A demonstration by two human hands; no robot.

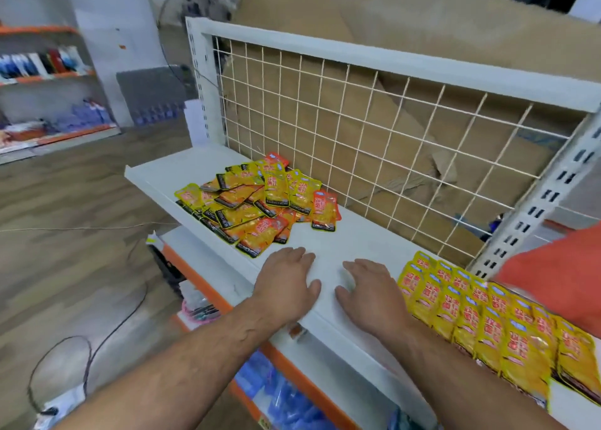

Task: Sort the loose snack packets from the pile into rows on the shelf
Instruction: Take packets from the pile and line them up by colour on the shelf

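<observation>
A loose pile of yellow and orange snack packets [257, 202] lies on the left part of the white shelf [357, 244], against the wire grid back. Overlapping rows of yellow packets [487, 319] cover the shelf's right part. My left hand [287, 286] rests flat on the bare shelf just right of the pile's front edge, fingers straight, holding nothing. My right hand [370, 294] lies flat beside it, a little left of the rows, also empty.
A white wire grid panel [374, 136] with cardboard behind it closes the shelf's back. An orange sleeve [559, 273] of another person reaches in at the right. A lower shelf with blue packs [286, 397] sits beneath. Cables [97, 341] trail on the wooden floor at left.
</observation>
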